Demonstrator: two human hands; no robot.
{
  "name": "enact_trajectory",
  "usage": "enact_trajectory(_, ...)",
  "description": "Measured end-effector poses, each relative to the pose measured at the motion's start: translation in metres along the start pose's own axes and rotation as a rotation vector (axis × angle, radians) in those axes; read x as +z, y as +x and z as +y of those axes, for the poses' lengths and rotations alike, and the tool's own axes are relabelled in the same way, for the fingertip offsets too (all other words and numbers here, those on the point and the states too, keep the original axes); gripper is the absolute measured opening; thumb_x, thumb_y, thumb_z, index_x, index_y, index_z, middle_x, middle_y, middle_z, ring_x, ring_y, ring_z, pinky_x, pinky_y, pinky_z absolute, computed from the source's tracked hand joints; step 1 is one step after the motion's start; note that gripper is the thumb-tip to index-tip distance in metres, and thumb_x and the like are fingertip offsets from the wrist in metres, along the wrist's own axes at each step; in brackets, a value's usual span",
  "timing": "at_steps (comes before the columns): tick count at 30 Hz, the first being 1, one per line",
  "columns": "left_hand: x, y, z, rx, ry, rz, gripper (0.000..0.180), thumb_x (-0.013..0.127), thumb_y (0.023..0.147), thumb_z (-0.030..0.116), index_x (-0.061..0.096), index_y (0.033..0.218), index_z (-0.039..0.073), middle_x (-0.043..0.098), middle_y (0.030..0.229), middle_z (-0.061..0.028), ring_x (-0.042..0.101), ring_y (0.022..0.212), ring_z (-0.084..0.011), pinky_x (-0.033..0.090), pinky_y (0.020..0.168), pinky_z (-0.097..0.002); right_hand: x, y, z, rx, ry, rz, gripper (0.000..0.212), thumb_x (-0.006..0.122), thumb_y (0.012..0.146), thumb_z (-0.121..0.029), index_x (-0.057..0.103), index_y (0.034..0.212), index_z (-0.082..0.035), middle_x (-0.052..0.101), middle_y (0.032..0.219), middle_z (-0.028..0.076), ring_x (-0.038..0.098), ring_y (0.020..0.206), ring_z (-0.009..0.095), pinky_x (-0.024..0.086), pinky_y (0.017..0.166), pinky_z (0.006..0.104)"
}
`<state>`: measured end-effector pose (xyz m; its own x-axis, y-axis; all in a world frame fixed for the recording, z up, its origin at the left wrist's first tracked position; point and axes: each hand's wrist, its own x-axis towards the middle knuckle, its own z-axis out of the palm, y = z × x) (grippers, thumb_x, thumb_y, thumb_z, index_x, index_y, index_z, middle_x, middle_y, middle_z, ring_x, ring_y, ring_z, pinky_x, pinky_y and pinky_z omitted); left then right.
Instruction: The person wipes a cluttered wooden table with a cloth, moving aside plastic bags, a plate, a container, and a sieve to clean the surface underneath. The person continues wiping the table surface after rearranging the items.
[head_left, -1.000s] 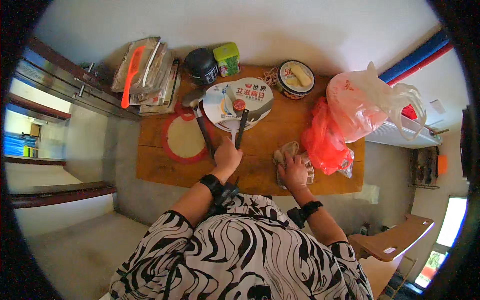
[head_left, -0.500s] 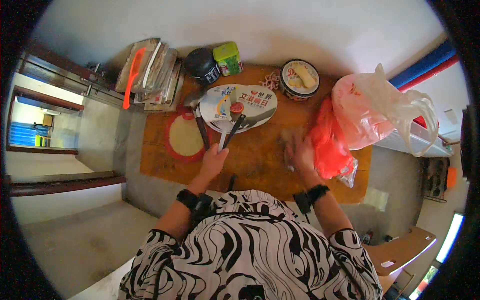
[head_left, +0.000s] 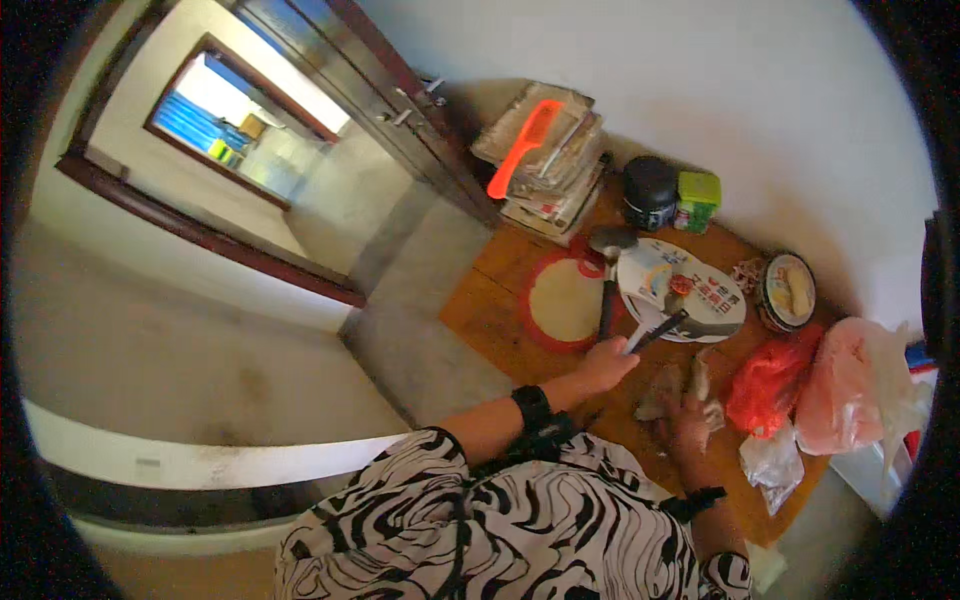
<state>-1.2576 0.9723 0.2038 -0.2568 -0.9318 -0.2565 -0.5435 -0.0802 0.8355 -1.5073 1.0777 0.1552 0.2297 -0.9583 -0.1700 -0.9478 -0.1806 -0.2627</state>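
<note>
My left hand point(head_left: 605, 366) is closed around a white handle point(head_left: 642, 322) beside the printed white hand fan point(head_left: 712, 300). A black handle point(head_left: 663, 329) slants out next to it; whether my fingers hold that too I cannot tell. Just left stands the black handle of a metal ladle point(head_left: 612, 239), its bowl over the edge of a red-rimmed round board point(head_left: 570, 300). A small round red item point(head_left: 682, 285) lies on the fan. My right hand point(head_left: 688, 428), slightly blurred, has its fingers on a crumpled clear plastic bag point(head_left: 655, 396) on the wooden table point(head_left: 480, 305).
Stacked papers point(head_left: 560, 150) carry an orange comb point(head_left: 525, 150) at the back. Beside them are a black jar point(head_left: 650, 190) and a green box point(head_left: 698, 200). Right are a round tub point(head_left: 787, 290), a red bag point(head_left: 768, 385), a pinkish bag point(head_left: 842, 385) and another clear bag point(head_left: 772, 466).
My view has swung left, so the table now appears farther right and tilted. My left hand keeps its hold on the white handle. Clear plastic now shows around my right fingers.
</note>
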Motion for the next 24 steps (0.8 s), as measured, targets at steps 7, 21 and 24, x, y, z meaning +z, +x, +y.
enact_trajectory(7,0.000,0.008,0.011,-0.289,-0.232,-0.159,0.022,0.066,0.090,0.031,0.055,0.094,0.012,0.051,0.067,0.0031,0.047,0.051,-0.0115,0.037,0.043,-0.0306,0.016,-0.007,0.057,0.592,-0.363,0.171,0.048,0.060,0.088,-0.041,0.053,0.127,-0.014,0.060,0.106,0.016,0.064,0.077,0.031,0.053,0.056,0.0440)
enact_trajectory(21,-0.011,0.008,0.046,-0.397,-0.497,-0.255,0.020,0.061,0.094,0.024,0.046,0.087,0.013,0.044,0.063,0.0030,0.040,0.043,-0.0082,0.030,0.036,-0.0259,-0.029,0.085,0.020,0.642,0.098,0.344,0.030,0.052,0.092,-0.029,0.064,0.114,-0.012,0.060,0.109,0.018,0.062,0.101,0.032,0.057,0.072,0.0434)
enact_trajectory(24,-0.005,0.014,0.035,-0.379,-0.426,-0.290,0.020,0.060,0.094,0.024,0.047,0.086,0.012,0.047,0.064,0.0017,0.043,0.044,-0.0091,0.034,0.037,-0.0265,0.022,0.094,-0.008,0.230,-0.118,0.020,0.033,0.059,0.087,-0.033,0.062,0.116,-0.018,0.059,0.114,0.016,0.060,0.104,0.033,0.054,0.078,0.0481)
